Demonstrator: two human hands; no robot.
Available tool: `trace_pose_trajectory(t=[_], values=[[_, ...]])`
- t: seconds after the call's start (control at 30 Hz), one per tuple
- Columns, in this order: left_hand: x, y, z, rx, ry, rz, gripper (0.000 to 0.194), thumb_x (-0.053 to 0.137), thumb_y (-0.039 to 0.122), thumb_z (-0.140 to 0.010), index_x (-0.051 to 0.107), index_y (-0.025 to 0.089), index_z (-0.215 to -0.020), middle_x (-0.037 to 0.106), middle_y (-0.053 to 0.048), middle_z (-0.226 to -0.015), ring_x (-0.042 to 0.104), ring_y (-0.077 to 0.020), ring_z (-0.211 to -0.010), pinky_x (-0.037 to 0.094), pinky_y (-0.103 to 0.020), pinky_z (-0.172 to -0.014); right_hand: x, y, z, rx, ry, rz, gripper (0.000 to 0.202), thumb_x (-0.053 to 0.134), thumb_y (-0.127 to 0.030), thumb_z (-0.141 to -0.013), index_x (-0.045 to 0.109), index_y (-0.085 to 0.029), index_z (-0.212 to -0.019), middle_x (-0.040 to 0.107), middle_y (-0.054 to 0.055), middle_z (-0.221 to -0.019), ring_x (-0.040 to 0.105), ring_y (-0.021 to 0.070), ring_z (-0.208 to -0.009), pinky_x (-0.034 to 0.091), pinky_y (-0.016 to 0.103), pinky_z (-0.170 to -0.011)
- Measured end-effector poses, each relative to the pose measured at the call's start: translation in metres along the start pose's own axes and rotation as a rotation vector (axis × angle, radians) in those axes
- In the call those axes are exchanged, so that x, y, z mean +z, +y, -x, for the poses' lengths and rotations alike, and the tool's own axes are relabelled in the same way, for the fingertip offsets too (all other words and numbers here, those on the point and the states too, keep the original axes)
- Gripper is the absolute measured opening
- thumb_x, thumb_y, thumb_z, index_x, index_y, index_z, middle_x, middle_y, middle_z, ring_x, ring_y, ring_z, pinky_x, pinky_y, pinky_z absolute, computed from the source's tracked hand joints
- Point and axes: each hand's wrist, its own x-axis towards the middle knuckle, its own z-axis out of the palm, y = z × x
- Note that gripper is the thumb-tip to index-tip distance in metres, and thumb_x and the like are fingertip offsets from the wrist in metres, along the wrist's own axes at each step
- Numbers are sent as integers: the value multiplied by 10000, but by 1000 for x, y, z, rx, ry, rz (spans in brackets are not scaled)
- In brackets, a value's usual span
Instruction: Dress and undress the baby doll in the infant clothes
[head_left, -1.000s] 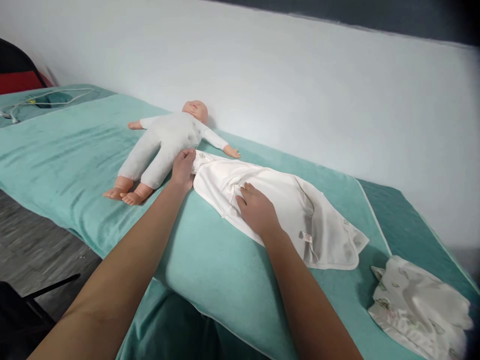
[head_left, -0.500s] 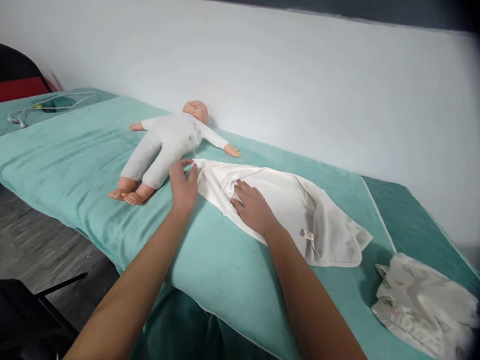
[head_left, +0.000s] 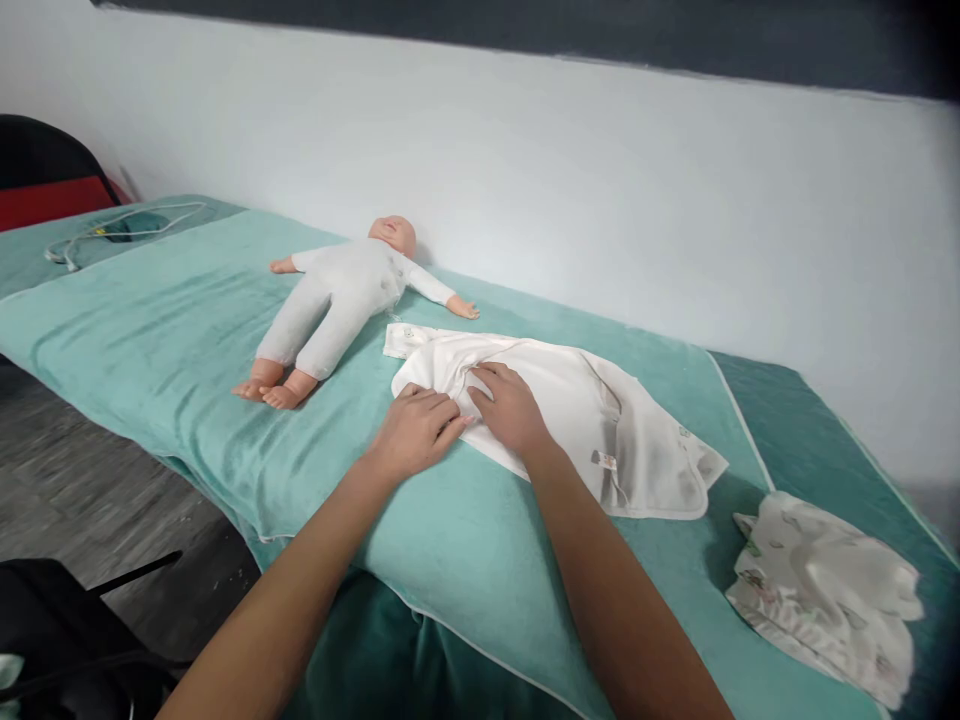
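A white baby top [head_left: 555, 390] lies spread on the green bed cover, its small label showing toward the right end. My left hand [head_left: 421, 432] is at the near edge of the top, fingers curled together over the cloth. Just right of it, my right hand [head_left: 510, 408] has bent fingers and thumb on the gathered fabric. Folds run in toward both sets of fingertips, whose undersides are hidden. A baby doll [head_left: 341, 290] in a white cloth body lies on its back, left of the top.
A crumpled, printed white garment [head_left: 832, 595] lies at the right on the green cover [head_left: 187, 330]. Far left are a white wire hanger [head_left: 161, 222] and a red and black chair [head_left: 52, 185]. A pale wall [head_left: 600, 200] borders the bed's back.
My left hand has moved from the top's left corner toward my right hand and now bears on its near edge. The right hand stays on the cloth. The view has shifted slightly.
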Motion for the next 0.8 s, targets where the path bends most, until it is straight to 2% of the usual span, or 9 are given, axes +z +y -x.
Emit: trace_pose_trajectory(t=[0.07, 0.13, 0.23, 0.3, 0.4, 0.47, 0.53, 0.7, 0.8], values=[[2, -2, 3, -44, 76, -29, 392, 399, 353, -1028, 540, 194, -698, 624, -9, -664, 566, -162, -659, 357, -354, -736, 0, 5, -3, 96, 17, 20, 468, 413, -330, -981, 552, -155, -1392, 510, 89, -1484, 457, 231, -1351, 319, 359, -1166], [5, -6, 4, -177, 186, -69, 370, 407, 332, -1022, 534, 200, -700, 599, -12, -643, 548, -169, -640, 350, -348, -701, 0, 9, -7, 175, -15, 78, 520, 367, -351, -994, 490, -117, -1442, 448, 105, -1543, 389, 239, -1418, 271, 381, -1194], [11, -15, 2, -426, 335, -90, 235, 459, 296, -990, 568, 198, -805, 624, -39, -738, 564, -200, -717, 356, -340, -672, 0, 11, -14, 207, -105, 165, 582, 270, -406, -1020, 396, -108, -1504, 349, 95, -1608, 260, 244, -1497, 184, 436, -1224], [13, -17, 0, -473, 362, -80, 152, 493, 271, -968, 580, 193, -871, 648, -54, -813, 573, -215, -781, 367, -343, -686, 2, 11, -19, 212, -140, 197, 627, 231, -447, -1024, 334, -99, -1535, 299, 95, -1631, 201, 248, -1520, 156, 457, -1228], [9, -12, 2, -313, 311, -75, 188, 488, 281, -975, 571, 200, -828, 640, -43, -786, 555, -214, -781, 369, -355, -713, 7, 13, -28, 209, -157, 219, 675, 227, -500, -1015, 317, -82, -1538, 263, 119, -1642, 177, 257, -1528, 152, 467, -1225], [4, -3, 7, -171, 254, -46, 254, 465, 292, -990, 548, 204, -767, 613, -31, -735, 530, -200, -748, 369, -355, -715, 10, 15, -35, 200, -155, 224, 689, 227, -525, -1011, 343, -79, -1523, 262, 137, -1640, 182, 264, -1526, 154, 466, -1222], [-1, 7, 14, -87, 207, 3, 274, 460, 294, -995, 541, 203, -749, 598, -25, -717, 514, -188, -728, 378, -352, -714, 11, 17, -40, 188, -157, 233, 692, 225, -538, -1010, 378, -76, -1501, 280, 153, -1630, 191, 273, -1521, 156, 462, -1216], [-5, 22, 30, -27, 78, 115, 137, 507, 262, -966, 626, 201, -938, 666, -46, -911, 555, -199, -865, 428, -367, -791, 10, 20, -44, 141, -162, 255, 657, 239, -518, -1017, 441, -70, -1454, 344, 173, -1595, 251, 286, -1491, 176, 446, -1199], [-2, 22, 31, -72, 14, 121, 210, 525, 197, -924, 639, 217, -1099, 662, -63, -1089, 551, -230, -1017, 435, -396, -864, 10, 20, -42, 115, -130, 250, 644, 254, -509, -1019, 465, -58, -1426, 382, 190, -1567, 290, 286, -1468, 192, 448, -1189]])
